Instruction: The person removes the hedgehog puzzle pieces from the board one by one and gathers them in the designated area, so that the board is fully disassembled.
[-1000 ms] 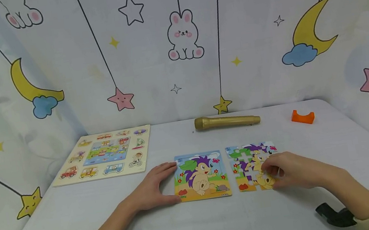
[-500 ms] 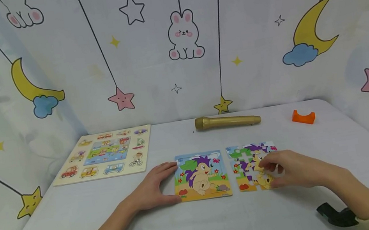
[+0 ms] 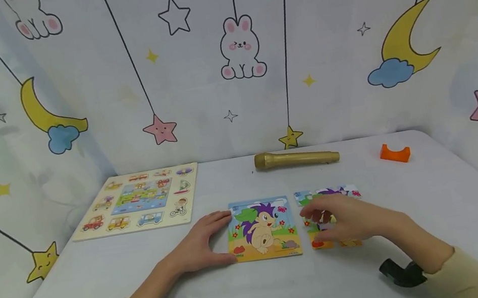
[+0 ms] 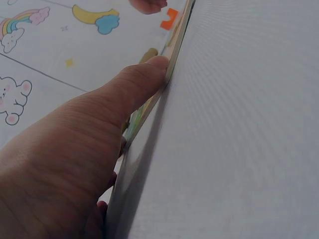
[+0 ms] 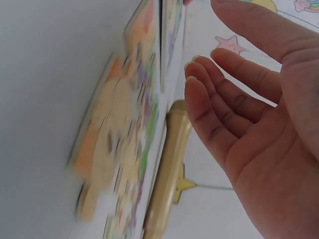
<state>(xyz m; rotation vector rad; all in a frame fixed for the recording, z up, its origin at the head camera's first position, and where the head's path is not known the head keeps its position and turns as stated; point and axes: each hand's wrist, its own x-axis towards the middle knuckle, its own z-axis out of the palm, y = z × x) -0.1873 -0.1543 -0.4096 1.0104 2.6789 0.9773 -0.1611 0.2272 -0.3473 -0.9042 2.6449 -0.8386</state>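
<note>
A square puzzle board [image 3: 264, 237] with a purple-spined hedgehog picture lies on the white table in the head view. My left hand [image 3: 199, 243] rests along its left side, thumb at the near corner and fingertips at the far one. In the left wrist view the thumb [image 4: 149, 74] touches the board's edge. Just right of the board lie loose jigsaw pieces [image 3: 323, 245] of the same picture, gaps showing between some. My right hand [image 3: 345, 218] hovers over them and hides many. The right wrist view shows its palm [image 5: 264, 144] with relaxed fingers and nothing held.
Behind on the left is a larger picture board [image 3: 135, 223] with vehicles round its border. A gold toy microphone [image 3: 297, 158] lies at the back of the table, and an orange notched block [image 3: 394, 153] sits back right. A patterned cloth [image 3: 192, 74] hangs behind.
My right hand has moved left across the jigsaw pieces, away from their right side where its fingertips were bent down. My left hand stays at the board. The head view has shifted slightly.
</note>
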